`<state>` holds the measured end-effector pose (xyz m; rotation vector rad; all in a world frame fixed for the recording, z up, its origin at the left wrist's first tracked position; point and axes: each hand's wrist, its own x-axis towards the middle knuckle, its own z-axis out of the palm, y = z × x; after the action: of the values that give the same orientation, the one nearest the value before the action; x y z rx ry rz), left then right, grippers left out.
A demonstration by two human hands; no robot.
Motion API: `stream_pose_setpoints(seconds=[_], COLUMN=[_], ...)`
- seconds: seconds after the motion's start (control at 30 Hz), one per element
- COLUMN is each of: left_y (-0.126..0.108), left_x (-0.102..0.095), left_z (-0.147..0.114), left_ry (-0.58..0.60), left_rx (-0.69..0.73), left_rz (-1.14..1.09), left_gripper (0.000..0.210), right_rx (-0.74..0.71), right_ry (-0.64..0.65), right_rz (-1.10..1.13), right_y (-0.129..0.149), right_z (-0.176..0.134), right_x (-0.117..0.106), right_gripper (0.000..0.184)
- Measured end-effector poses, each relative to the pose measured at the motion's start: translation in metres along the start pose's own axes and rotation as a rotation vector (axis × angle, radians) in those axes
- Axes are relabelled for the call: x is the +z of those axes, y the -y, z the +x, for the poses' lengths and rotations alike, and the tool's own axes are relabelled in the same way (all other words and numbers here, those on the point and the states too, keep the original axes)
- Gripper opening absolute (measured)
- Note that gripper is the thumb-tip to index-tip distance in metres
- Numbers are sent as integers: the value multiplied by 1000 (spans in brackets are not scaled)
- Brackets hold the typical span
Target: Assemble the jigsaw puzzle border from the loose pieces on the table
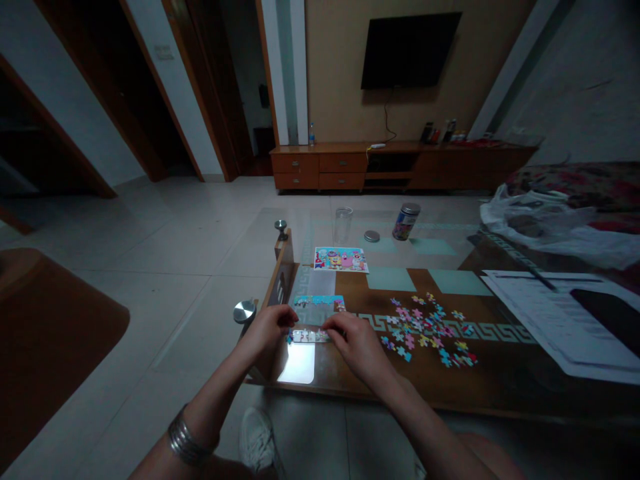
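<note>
A short strip of joined jigsaw puzzle pieces (pixel 306 336) lies low over the glass tabletop, between my two hands. My left hand (pixel 273 325) pinches its left end with bent fingers. At its right end, my right hand (pixel 354 341) has thumb and fingertips closed on the edge; the exact grip is partly hidden. Just beyond is another joined section of puzzle (pixel 320 301), a light-blue row with a short leg at its right. Loose puzzle pieces (pixel 425 327) are scattered to the right of my right hand. Farther back lies a colourful cartoon picture card (pixel 341 260).
A clear jar (pixel 343 225), a round metal lid (pixel 371 236) and a printed can (pixel 407 222) stand toward the far side. Papers (pixel 565 333) with a pen (pixel 543 279) and a white plastic bag (pixel 550 217) occupy the right. Metal knobs (pixel 245 311) edge the table's left.
</note>
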<state>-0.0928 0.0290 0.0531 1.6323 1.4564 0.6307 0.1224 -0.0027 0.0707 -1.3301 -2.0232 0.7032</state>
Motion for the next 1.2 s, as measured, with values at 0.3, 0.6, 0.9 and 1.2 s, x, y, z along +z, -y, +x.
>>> stream_pose_setpoints(seconds=[0.3,0.6,0.9,1.2], left_y=[-4,-28,-60,-77], left_x=[-2,-5,35,58], left_z=[-2,-10,-4,-1], left_ry=[15,67,120,-13], left_rx=[-27,-19,-15,1], left_rz=[-34,-209,-363,-426], left_gripper=[23,14,15,13], right_rx=[-1,53,99,173], right_ry=[0,30,-32,-63], right_rz=[2,-43,-24,291], right_y=[-2,3,-19,-18], right_z=[-1,-8,-23,-28], right_x=[1,-8,-32,-24], right_gripper=[17,19,19,15])
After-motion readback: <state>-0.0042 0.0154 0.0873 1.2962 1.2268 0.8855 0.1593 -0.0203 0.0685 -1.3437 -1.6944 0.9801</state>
